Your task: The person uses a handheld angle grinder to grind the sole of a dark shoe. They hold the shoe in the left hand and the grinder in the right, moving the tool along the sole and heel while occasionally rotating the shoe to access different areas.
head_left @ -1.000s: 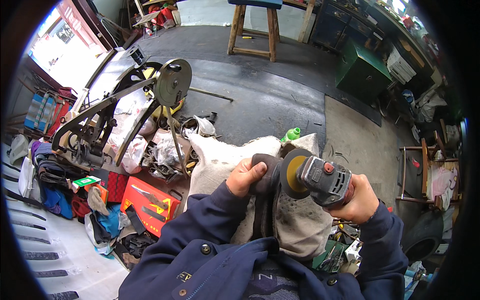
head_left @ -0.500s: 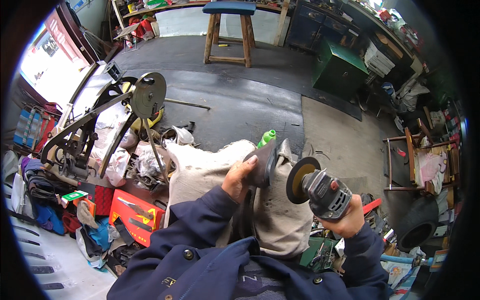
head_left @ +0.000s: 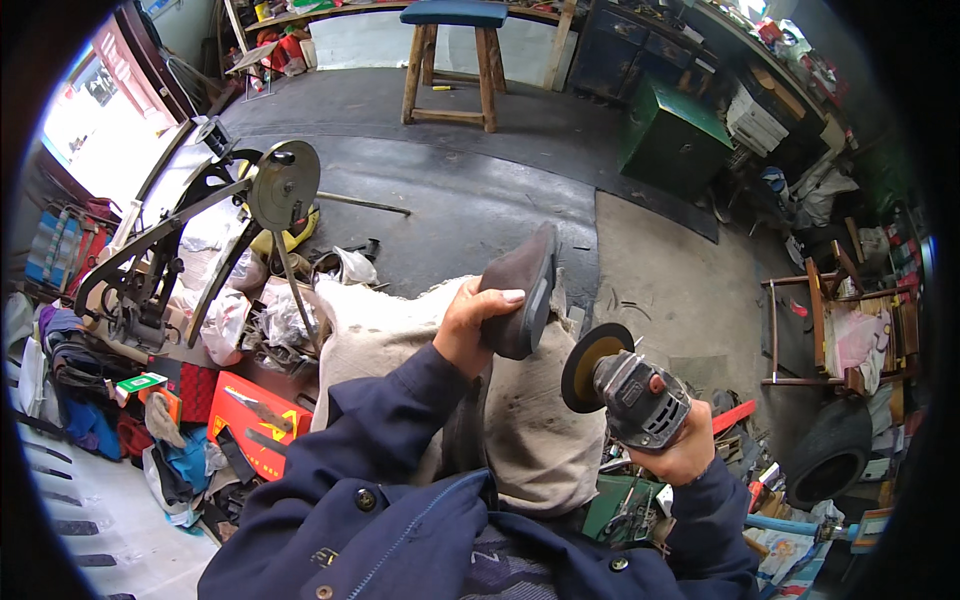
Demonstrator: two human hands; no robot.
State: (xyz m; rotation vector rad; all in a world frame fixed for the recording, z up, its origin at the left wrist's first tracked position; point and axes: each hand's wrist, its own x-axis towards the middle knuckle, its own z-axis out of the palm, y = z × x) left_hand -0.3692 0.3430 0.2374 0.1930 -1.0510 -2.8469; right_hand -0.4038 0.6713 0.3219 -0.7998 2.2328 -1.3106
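Note:
My left hand (head_left: 468, 325) grips a dark shoe (head_left: 518, 300), its toe pointing up and away and its sole edge facing right. A long dark strip hangs below it between my knees; I cannot tell whether it is the shoe's shaft. In my right hand (head_left: 685, 450) is a grey-black angle grinder (head_left: 645, 400), fingers wrapped round its body. Its round disc (head_left: 590, 368), dark-rimmed with a tan middle, stands a little right of the sole, apart from it. A stained beige cloth apron (head_left: 540, 445) covers my lap under both hands.
On the left stands a hand-cranked sewing machine (head_left: 180, 250) with a large wheel, near bags and a red box (head_left: 255, 425). Ahead are a blue-topped stool (head_left: 452, 60) and a green chest (head_left: 675, 135). A tyre (head_left: 828, 465) and a wooden chair (head_left: 825, 325) lie right.
The shoe has tipped up, its toe now higher, and it has moved away from the lap. The green bottle top behind it is no longer visible. The grinder stays in the right hand.

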